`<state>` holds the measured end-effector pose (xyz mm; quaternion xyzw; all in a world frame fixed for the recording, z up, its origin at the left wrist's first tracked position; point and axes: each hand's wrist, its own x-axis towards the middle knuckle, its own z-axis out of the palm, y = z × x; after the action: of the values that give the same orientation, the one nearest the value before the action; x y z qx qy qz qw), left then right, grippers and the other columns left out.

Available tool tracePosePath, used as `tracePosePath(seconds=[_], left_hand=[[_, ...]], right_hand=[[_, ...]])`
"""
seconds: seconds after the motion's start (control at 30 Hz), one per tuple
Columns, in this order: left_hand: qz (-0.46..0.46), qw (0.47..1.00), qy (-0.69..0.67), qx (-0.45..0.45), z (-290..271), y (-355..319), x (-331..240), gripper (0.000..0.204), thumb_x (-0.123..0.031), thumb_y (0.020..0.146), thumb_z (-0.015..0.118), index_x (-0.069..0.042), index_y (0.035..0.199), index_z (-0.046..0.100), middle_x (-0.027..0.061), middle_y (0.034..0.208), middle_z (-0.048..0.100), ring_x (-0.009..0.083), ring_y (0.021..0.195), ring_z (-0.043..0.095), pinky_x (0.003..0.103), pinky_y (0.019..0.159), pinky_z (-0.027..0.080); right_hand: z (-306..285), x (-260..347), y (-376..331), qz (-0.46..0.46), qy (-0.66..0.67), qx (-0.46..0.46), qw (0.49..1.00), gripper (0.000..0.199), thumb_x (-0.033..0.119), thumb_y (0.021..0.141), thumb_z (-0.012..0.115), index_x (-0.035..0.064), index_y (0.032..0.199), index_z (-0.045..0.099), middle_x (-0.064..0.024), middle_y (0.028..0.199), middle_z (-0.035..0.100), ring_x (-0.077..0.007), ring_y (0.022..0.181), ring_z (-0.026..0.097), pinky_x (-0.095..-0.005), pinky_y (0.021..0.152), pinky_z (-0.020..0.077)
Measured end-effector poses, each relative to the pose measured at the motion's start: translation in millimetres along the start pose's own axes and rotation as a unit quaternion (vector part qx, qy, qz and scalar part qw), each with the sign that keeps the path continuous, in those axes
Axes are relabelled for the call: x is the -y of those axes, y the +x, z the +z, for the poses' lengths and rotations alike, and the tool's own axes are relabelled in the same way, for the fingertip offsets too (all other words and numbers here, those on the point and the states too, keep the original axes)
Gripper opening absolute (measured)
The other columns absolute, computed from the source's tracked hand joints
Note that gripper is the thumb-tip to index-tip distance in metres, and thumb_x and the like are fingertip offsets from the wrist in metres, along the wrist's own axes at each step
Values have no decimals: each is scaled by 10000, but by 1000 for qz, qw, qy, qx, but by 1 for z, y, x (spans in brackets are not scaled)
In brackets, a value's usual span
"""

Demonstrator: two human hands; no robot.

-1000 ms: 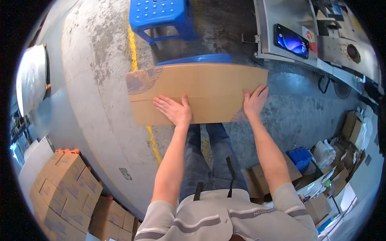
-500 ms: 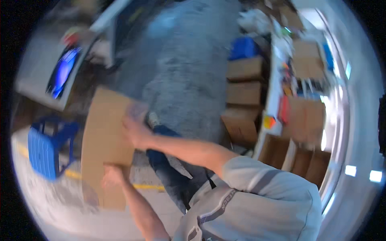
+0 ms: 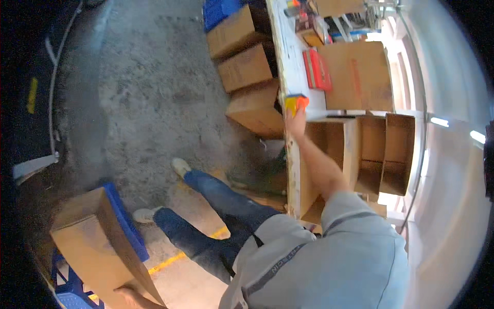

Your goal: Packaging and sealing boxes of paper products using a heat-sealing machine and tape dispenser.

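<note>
At the lower left, a long brown cardboard box (image 3: 90, 250) is tilted over a blue plastic stool (image 3: 77, 296). My left hand (image 3: 133, 297) grips the near part of this box, its fingers partly cut off by the lower edge. My right arm reaches out to the white shelf or bench (image 3: 294, 67). There my right hand (image 3: 295, 123) is closed on a small yellow and orange tool (image 3: 297, 103) that looks like a tape dispenser. The tool is at the bench's front edge, and my hand covers its lower part.
Several cardboard boxes (image 3: 249, 74) stand along the bench front, with a blue bin (image 3: 221, 11) beyond. On the bench are a red box (image 3: 317, 69) and a large carton (image 3: 356, 76). Open cartons (image 3: 370, 154) sit nearer me. A blue plastic panel (image 3: 126, 221) stands beside the tilted box.
My view has turned to the right. My right hand has let go of the cardboard box and taken hold of the yellow and orange tool. My left hand stays on the box.
</note>
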<state>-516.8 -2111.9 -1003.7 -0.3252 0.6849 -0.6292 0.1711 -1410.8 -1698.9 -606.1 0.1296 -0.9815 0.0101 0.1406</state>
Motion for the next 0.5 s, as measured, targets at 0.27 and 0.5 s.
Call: tracePosePath(seconds=[0.27, 0.5], left_hand=[[125, 982, 118, -72, 11, -13, 24, 602, -356, 908, 463, 97, 1299, 529, 287, 1240, 589, 460, 1082, 604, 582, 995, 468], [150, 960, 236, -5, -24, -35, 34, 473, -217, 907, 523, 56, 1291, 562, 229, 1223, 630, 403, 1043, 653, 543, 990, 502]], right_hand=[[65, -60, 123, 172, -47, 223, 958, 749, 616, 897, 552, -51, 1231, 628, -305, 1200, 641, -414, 1150, 624, -446, 989, 488], [31, -62, 174, 40, 16, 107, 993, 421, 321, 861, 620, 25, 1148, 701, -216, 1100, 709, -346, 1052, 677, -408, 927, 519]])
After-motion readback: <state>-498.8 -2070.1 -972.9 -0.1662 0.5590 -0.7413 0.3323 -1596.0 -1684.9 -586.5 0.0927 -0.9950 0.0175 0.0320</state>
